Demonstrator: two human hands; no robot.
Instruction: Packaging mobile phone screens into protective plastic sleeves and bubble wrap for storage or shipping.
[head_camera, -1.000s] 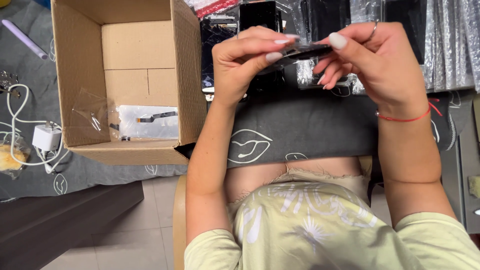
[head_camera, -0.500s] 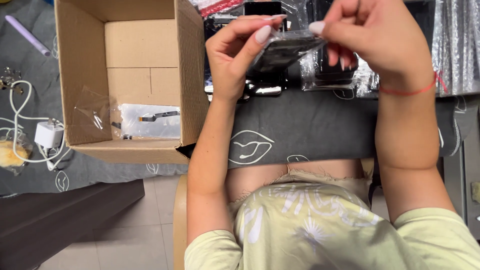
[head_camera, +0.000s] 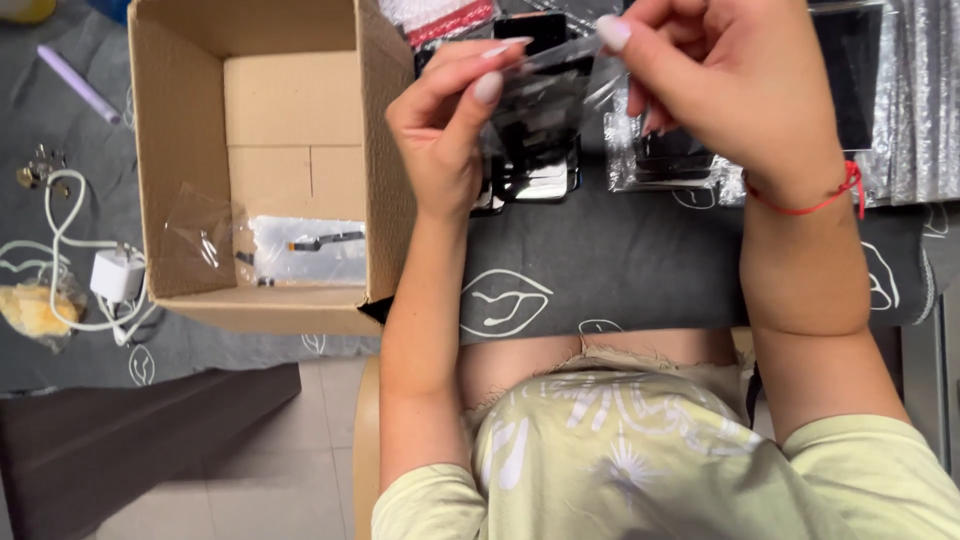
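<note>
Both my hands hold a clear plastic bag with a dark flat part inside, raised above the dark printed cloth. My left hand pinches the bag's left edge between thumb and fingers. Fingertips of my right hand, which has a red string on its wrist, grip the bag's top right corner. Under the bag lie black flat screen parts and another clear bagged part on the cloth.
An open cardboard box stands to the left, with clear bagged parts on its bottom. Left of the box lie a white charger with cable, a purple pen and small metal bits. Silvery wrapped packs line the right.
Both hands have lifted the bag a little away from me and tilted it; my right fingers shifted to its top right corner. The box and the cloth stay put.
</note>
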